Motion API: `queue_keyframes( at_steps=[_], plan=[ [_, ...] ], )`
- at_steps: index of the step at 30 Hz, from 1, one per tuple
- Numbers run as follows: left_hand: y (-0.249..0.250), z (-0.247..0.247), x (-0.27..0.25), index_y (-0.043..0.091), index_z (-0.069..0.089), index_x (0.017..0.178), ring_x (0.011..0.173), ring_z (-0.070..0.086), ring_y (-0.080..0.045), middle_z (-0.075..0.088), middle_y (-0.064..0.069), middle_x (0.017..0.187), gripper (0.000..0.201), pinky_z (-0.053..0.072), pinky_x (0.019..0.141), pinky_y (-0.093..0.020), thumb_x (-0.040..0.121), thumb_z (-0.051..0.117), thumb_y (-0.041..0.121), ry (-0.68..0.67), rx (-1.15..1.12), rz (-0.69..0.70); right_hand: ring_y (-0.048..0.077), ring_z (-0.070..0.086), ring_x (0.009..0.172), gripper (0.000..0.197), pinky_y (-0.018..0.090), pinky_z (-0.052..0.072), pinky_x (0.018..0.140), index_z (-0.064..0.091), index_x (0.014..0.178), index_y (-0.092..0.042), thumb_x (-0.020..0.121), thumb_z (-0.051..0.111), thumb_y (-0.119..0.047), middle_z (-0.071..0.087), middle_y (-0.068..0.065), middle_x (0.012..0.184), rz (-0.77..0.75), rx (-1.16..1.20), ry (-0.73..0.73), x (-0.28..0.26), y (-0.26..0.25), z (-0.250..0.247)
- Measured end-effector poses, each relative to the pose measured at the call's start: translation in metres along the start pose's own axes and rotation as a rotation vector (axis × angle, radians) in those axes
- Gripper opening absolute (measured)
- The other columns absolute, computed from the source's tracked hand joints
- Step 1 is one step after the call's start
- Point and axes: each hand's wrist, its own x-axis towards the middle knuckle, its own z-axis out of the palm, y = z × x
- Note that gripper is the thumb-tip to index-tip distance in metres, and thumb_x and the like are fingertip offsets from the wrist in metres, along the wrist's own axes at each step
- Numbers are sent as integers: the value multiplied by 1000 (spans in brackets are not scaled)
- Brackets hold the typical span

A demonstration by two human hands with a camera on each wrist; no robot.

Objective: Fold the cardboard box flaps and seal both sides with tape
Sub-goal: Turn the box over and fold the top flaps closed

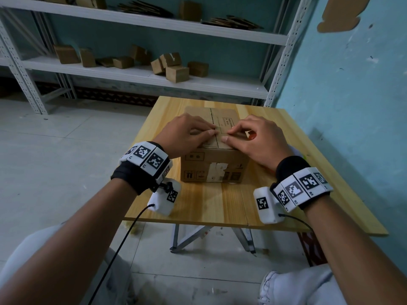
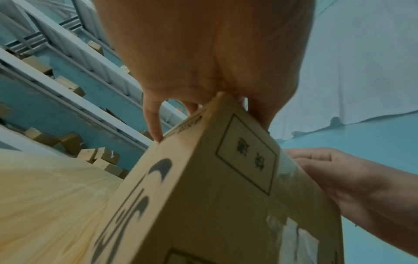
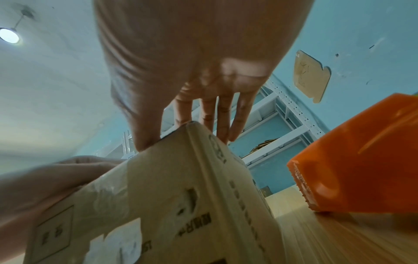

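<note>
A brown cardboard box (image 1: pixel 213 168) with printed marks and torn label scraps stands on the wooden table (image 1: pixel 198 205). Its top flaps are folded down and meet at a centre seam. My left hand (image 1: pixel 193 133) rests on the left flap with its fingertips at the seam. My right hand (image 1: pixel 244 137) presses the right flap, fingertips meeting the left ones. From the left wrist, the left hand (image 2: pixel 203 53) reaches over the box (image 2: pixel 203 205) edge. The right hand (image 3: pixel 192 62) lies likewise on the box (image 3: pixel 192 205). No tape shows on the seam.
An orange tape dispenser (image 3: pixel 353 157) stands on the table right of the box, mostly hidden behind my right hand in the head view. White metal shelving (image 1: pixel 154 75) with small cardboard boxes stands behind the table. A blue wall (image 1: pixel 352 106) runs close along the right.
</note>
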Motion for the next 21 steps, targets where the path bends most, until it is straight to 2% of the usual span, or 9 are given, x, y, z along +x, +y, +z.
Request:
queue_keyframes(
  at_steps=[1,3,7,10,12,14,16,18,21],
  plan=[
    [0,-2,0,19,67,118,107,48,-2,62,9,124,28,35,81,-8,95,55,29,-5,-22,-2,12,57,95,35,39,53,78,71,90,-28,76,69,-60,64,-7,98,0,4,-3,0,-1,-1],
    [-2,-4,-1,22,69,115,108,49,-2,64,10,120,25,33,83,-9,91,61,27,-25,-66,-11,13,58,93,38,41,54,77,69,83,-28,73,68,-64,65,-6,95,-1,6,-9,0,-3,-3],
    [-6,-9,-1,28,73,105,109,56,-3,68,15,110,19,43,97,-28,88,66,29,-42,-134,-30,7,60,78,44,40,56,70,66,72,-25,67,66,-69,65,-9,83,1,27,18,1,-6,-4],
    [-7,-12,0,30,75,98,109,57,0,70,18,105,14,42,102,-34,85,68,31,-76,-162,-41,5,59,71,42,35,55,66,64,68,-24,67,73,-65,63,-11,76,0,41,53,1,-7,-5],
    [-7,-13,0,30,75,97,110,57,1,70,19,105,14,42,104,-35,85,68,31,-92,-170,-41,6,58,72,38,29,53,66,65,71,-24,69,76,-60,64,-11,77,-10,64,51,0,-6,-4],
    [-7,-14,-1,30,74,101,111,56,1,69,18,108,17,41,104,-33,85,68,32,-78,-168,-45,3,58,82,33,17,49,71,68,85,-23,73,77,-52,66,-8,90,-11,132,-1,0,-4,-2],
    [-7,-14,-2,31,70,110,119,51,-5,63,14,121,27,38,104,-32,84,67,38,-56,-112,-67,2,55,99,45,9,41,81,66,111,-24,76,76,-50,63,-7,113,18,161,-68,1,-1,0],
    [-7,-13,-3,32,62,122,130,41,-13,50,10,139,40,32,107,-36,84,65,45,-66,-30,-115,4,47,114,67,18,39,90,55,133,-26,75,74,-55,53,-9,129,94,168,-124,1,4,0],
    [-5,-13,-4,33,54,132,137,33,-17,37,8,150,50,28,110,-37,85,62,49,-126,0,-172,9,35,132,84,31,33,109,42,145,-27,73,72,-59,37,-8,149,204,242,-229,2,8,-1]
  ],
)
